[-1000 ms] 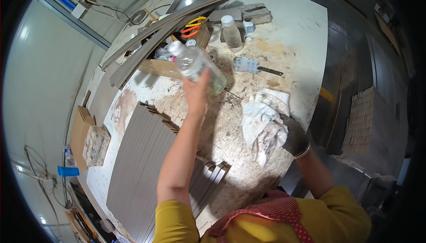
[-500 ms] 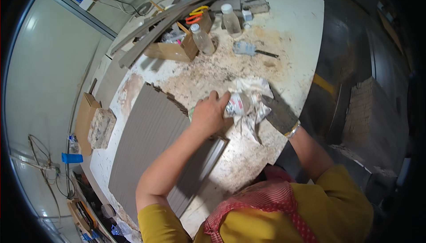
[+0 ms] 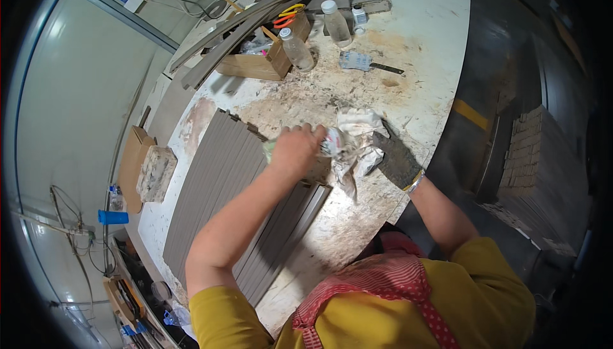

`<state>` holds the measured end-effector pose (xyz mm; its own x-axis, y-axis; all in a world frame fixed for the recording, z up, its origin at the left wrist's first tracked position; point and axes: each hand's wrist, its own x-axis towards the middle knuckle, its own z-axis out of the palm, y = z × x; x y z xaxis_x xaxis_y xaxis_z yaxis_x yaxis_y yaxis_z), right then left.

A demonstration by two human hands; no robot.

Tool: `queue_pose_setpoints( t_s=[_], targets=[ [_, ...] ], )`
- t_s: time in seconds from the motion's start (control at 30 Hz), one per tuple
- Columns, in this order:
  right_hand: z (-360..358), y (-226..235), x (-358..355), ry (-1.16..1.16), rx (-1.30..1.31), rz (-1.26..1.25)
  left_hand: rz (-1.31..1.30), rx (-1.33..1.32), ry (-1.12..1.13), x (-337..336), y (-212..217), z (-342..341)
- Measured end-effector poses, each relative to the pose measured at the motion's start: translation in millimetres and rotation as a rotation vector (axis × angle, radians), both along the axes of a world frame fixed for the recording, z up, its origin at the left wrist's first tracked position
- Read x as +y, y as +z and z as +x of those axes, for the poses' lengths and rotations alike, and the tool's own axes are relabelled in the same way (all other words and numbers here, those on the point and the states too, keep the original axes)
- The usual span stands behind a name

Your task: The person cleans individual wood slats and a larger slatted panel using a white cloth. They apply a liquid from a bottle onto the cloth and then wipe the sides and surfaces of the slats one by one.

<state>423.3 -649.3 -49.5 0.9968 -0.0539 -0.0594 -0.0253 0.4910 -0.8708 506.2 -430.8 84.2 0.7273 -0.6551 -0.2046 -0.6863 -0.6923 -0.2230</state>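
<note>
My bare left hand (image 3: 295, 150) is closed around a clear plastic bottle (image 3: 331, 142) with a printed label, tipped on its side. A greenish part of it shows behind my knuckles. The bottle's right end meets a crumpled white cloth (image 3: 359, 151); whether it touches is hard to see. My right hand (image 3: 399, 161), in a dark work glove, grips the cloth from its right side, fingers partly hidden by the folds. Below my left forearm lies a stack of grey-brown grooved strips (image 3: 214, 177), its far end close to my left hand.
Past my hands are two clear capped bottles (image 3: 337, 25), an open cardboard box (image 3: 255, 67) holding orange-handled scissors (image 3: 285, 18), and a scraper-like tool (image 3: 373, 63). Long grey strips (image 3: 255, 20) lie at the back. A stack of panels (image 3: 536, 177) stands right of the table (image 3: 434, 43).
The view has shifted slightly. Both hands have moved a little left over the table with the bottle and cloth, keeping their holds.
</note>
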Motion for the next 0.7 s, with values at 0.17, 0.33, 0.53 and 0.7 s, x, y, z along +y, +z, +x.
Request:
queue_pose_setpoints(
  t_s=[0.17, 0.33, 0.53, 0.7],
  targets=[
    [1.3, 11.7, 4.3, 0.043, -0.039, -0.180, -0.083, 0.005, -0.064, -3.2, 8.1, -16.1],
    [-0.3, 24.7, 3.4, 0.075, 0.118, 0.588, -0.063, 0.021, -0.068, -1.7, 29.4, -17.2],
    [1.8, 34.2, 8.1, 0.031, 0.112, 0.605, 0.009, 0.022, -0.156, -10.5, 20.1, -18.3],
    [2.9, 9.4, 0.4, -0.014, 0.196, 0.708, 0.037, 0.063, -0.118, 3.5, 32.0, -15.2]
  ],
)
